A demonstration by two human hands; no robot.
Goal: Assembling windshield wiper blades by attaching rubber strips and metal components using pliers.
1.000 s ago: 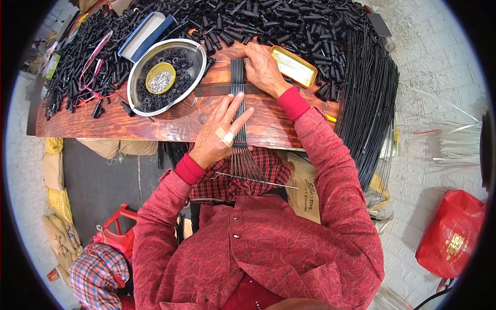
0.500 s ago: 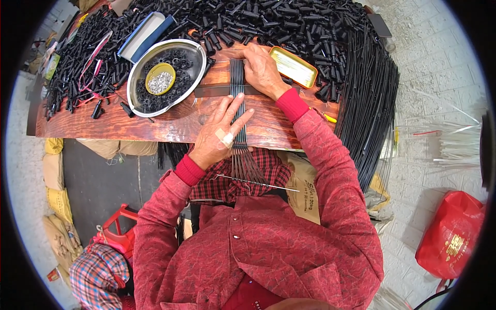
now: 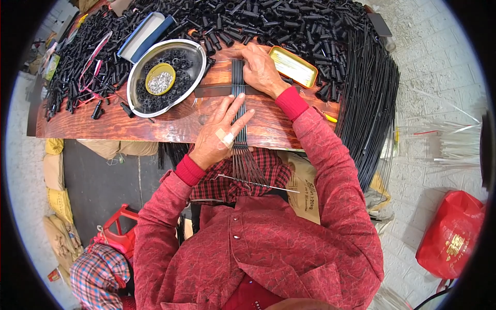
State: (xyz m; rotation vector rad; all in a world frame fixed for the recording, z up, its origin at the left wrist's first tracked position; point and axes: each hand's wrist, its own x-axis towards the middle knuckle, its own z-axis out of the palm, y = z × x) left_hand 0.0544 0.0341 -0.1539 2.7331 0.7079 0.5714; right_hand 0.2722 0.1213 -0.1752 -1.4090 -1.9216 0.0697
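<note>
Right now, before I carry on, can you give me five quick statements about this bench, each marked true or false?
1. The left hand lies over the row of black rods with its fingers spread. True.
2. The yellow dish stands outside the metal basin. False: the yellow dish sits inside the metal basin.
3. The right hand is at the far end of the black rods. True.
4. The yellow-rimmed tin is left of the metal basin. False: the yellow-rimmed tin lies to its right.
5. The red bag is on the picture's left side. False: the red bag is on its right side.
</note>
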